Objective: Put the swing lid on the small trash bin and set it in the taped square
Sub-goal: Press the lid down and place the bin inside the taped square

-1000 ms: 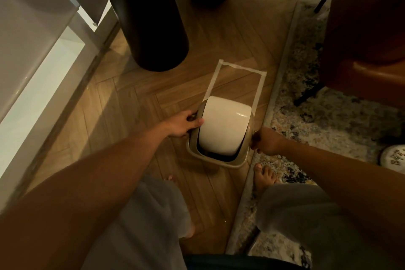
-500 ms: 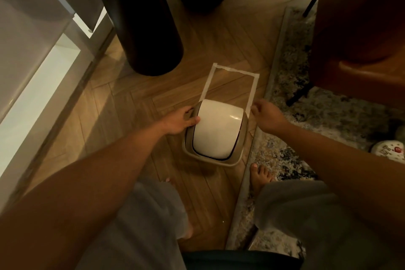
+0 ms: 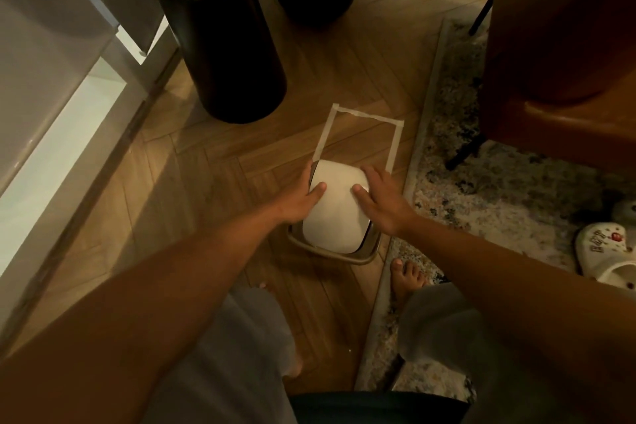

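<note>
On the wooden floor (image 3: 213, 203) at the centre of your view, the small trash bin (image 3: 361, 256) stands with its white swing lid (image 3: 335, 206) seated on top. Your left hand (image 3: 299, 198) lies on the lid's 9 o'clock side, fingers (image 3: 318, 190) spread and flat, the thumb resting on the white surface. Your right hand (image 3: 382, 201) mirrors it at 3 o'clock, palm down, fingers loosely apart, thumb tip on the lid. Neither hand is pinching anything; both simply press on the lid's flanks.

The taped square (image 3: 361, 115) opens toward 12 o'clock from the bin. Only the bin's far edge reaches the tape's near ends, and most of the outlined area lies bare beyond it. Whether the base sits inside the lines you cannot tell, since the lid hides it.

A tall black vase (image 3: 220, 38) stands at 11 o'clock, well apart. A patterned rug (image 3: 509, 196) runs along 3 o'clock, just beside the bin, with a white clog (image 3: 609, 251) on it.
</note>
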`<state>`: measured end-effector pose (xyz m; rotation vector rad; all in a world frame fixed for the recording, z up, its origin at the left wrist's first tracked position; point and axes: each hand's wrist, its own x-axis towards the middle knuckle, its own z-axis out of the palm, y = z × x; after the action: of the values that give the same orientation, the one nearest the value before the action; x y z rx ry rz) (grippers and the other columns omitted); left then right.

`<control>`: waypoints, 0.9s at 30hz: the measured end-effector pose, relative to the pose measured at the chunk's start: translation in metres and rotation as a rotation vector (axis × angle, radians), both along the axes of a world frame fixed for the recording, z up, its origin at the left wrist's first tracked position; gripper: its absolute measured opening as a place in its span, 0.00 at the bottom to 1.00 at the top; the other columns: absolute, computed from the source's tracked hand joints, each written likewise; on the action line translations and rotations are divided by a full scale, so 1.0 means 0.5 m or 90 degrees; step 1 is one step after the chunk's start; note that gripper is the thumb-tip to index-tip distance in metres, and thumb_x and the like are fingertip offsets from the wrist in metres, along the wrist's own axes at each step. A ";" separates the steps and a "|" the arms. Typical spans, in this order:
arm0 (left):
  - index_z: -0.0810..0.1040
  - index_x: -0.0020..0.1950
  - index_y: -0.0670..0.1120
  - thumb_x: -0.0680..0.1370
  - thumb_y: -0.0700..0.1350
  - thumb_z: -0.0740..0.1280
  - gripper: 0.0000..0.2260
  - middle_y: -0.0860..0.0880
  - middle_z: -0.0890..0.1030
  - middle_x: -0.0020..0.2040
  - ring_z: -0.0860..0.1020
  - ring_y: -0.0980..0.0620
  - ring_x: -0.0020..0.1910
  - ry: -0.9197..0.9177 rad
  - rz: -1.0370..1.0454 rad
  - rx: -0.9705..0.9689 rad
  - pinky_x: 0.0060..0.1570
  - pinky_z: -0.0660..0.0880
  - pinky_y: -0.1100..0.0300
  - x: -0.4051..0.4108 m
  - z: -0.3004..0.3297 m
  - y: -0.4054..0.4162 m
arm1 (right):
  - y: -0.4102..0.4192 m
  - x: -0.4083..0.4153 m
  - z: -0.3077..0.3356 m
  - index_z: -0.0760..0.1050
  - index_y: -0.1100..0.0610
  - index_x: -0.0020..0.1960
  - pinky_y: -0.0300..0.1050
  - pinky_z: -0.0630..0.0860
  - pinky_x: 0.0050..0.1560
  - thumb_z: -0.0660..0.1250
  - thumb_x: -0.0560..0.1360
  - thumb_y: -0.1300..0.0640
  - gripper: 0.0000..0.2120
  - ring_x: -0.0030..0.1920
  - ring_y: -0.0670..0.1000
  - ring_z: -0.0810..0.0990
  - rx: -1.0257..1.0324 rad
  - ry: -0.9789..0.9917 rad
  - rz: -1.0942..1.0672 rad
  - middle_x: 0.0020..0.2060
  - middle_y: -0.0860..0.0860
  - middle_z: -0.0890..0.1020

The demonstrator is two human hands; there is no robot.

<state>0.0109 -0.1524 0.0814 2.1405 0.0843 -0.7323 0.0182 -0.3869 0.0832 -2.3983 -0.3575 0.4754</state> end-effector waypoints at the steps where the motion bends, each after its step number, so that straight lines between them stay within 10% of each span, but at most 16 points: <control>1: 0.38 0.81 0.55 0.83 0.61 0.54 0.34 0.48 0.58 0.81 0.63 0.43 0.76 0.007 0.013 0.008 0.69 0.60 0.51 -0.003 -0.006 -0.005 | 0.001 0.000 -0.007 0.63 0.55 0.77 0.53 0.69 0.68 0.55 0.85 0.43 0.25 0.68 0.56 0.69 0.011 -0.004 -0.018 0.69 0.56 0.69; 19: 0.39 0.81 0.56 0.81 0.65 0.54 0.35 0.46 0.58 0.80 0.64 0.42 0.75 -0.009 0.124 -0.023 0.71 0.64 0.41 -0.025 -0.041 -0.015 | 0.013 -0.013 -0.039 0.62 0.57 0.76 0.47 0.74 0.66 0.69 0.77 0.38 0.36 0.66 0.54 0.76 0.176 0.074 -0.244 0.66 0.52 0.76; 22: 0.47 0.82 0.53 0.81 0.64 0.54 0.33 0.46 0.64 0.78 0.68 0.42 0.73 -0.036 0.152 -0.026 0.68 0.68 0.43 -0.041 -0.042 -0.019 | 0.018 -0.050 -0.043 0.65 0.56 0.74 0.31 0.76 0.57 0.69 0.77 0.39 0.33 0.58 0.43 0.79 0.256 0.068 -0.358 0.59 0.43 0.78; 27: 0.62 0.78 0.51 0.82 0.63 0.54 0.28 0.46 0.72 0.71 0.74 0.44 0.66 -0.074 0.217 -0.073 0.63 0.74 0.42 -0.062 -0.055 -0.019 | 0.016 -0.134 -0.071 0.60 0.48 0.78 0.42 0.71 0.61 0.60 0.73 0.25 0.42 0.66 0.46 0.72 0.269 0.086 -0.437 0.69 0.45 0.72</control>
<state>-0.0202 -0.1619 0.0538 1.9864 0.3293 -0.4038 -0.0488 -0.3791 0.0478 -1.9021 0.3882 0.2102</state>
